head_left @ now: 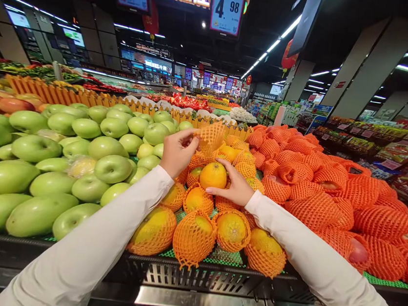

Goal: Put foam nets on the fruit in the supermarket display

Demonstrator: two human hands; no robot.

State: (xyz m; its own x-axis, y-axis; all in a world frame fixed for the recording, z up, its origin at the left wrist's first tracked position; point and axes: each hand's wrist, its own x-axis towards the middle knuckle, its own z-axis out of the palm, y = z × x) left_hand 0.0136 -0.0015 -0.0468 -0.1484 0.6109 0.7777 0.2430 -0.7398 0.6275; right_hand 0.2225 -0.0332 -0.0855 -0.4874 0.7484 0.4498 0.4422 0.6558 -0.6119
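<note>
My left hand (179,151) is closed in a pinch on an orange foam net sleeve (211,136), held up above the pile and off the fruit. Between the thumb and fingers of my right hand (235,186) sits a bare orange (213,175), its stem end facing up and towards me. Under and around both hands lie several oranges in orange foam nets. A netted orange (194,235) stands at the front edge of the pile, with another netted orange (232,229) to its right.
Green apples (53,185) are heaped on the left, and fruit in red foam nets (331,202) on the right. A black slotted display rim (197,279) runs along the front. Behind is a low orange fence (67,93). A price sign (227,8) hangs overhead.
</note>
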